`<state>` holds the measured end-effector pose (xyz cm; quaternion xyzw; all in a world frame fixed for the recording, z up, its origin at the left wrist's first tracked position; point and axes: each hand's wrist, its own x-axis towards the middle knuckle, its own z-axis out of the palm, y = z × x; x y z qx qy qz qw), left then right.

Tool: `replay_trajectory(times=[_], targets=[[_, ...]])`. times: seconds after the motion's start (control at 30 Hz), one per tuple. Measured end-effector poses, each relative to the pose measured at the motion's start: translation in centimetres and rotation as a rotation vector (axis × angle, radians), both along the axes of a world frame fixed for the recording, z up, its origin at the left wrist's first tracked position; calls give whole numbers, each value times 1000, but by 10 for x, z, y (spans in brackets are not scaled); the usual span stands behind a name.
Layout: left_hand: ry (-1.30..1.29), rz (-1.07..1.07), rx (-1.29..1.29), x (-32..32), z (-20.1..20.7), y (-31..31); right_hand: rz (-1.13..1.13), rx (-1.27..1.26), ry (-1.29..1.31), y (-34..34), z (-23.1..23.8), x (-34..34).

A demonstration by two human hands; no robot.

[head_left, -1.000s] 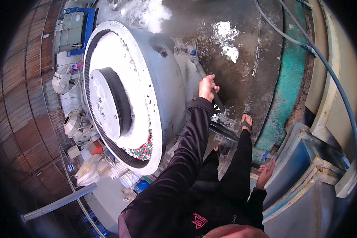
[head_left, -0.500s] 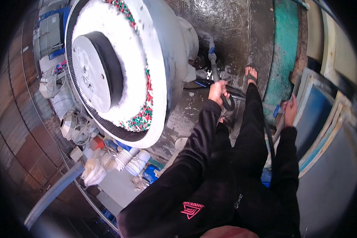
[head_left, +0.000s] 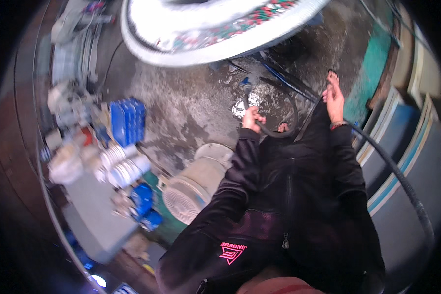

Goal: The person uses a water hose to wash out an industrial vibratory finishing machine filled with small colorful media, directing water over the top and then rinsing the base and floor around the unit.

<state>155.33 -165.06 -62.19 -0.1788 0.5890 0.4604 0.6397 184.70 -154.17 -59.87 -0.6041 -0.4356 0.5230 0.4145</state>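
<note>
My left hand (head_left: 252,119) is closed around a dark hose (head_left: 272,133) behind its end fitting, which carries a blue valve (head_left: 245,83). The fitting points away over the wet floor (head_left: 181,98). From this hand the hose bends right in a loop. My right hand (head_left: 334,104) is held in front of my right foot, its fingers loosely stretched with nothing visible in them. A thicker stretch of hose (head_left: 387,164) passes by the right wrist. At the far side stands a large white round bowl (head_left: 157,56) holding small red, green and white pieces (head_left: 240,27).
To the left are a blue crate (head_left: 127,120), white stacked tubs (head_left: 127,169) and a grey table (head_left: 100,210). A beige cylindrical machine part (head_left: 186,196) lies beside my left arm. Flat panels (head_left: 411,161) lean at the right. Dark hoses (head_left: 291,83) cross the floor ahead.
My view has swung left, so the bowl sits higher in the picture. My left hand still grips the hose; no water spray shows now. My right hand has moved inward, away from the panels.
</note>
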Motion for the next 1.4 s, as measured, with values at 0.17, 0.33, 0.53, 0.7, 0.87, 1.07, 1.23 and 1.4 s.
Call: replay_trajectory(times=[0.17, 0.33, 0.53, 0.7, 0.87, 1.07, 1.23, 1.4], targets=[[162, 259, 52, -86, 43, -83, 72, 17, 19, -36, 36, -43], [122, 389, 108, -121, 82, -144, 150, 37, -131, -80, 17, -12], [248, 345, 299, -124, 126, -158, 507, -700, -52, -96, -96, 127], [316, 381, 299, -129, 147, -140, 434, -802, -309, -120, -42, 73], [348, 389, 329, -125, 168, -125, 473, -743, -347, -87, -22, 23], [325, 579, 409, -127, 163, -66, 543, -572, -202, -34, 4, -22], [221, 510, 440, -135, 176, -35, 574, -575, -279, -11, -18, -3], [367, 629, 437, -165, 182, -45, 512, -812, -538, -11, -14, -16]])
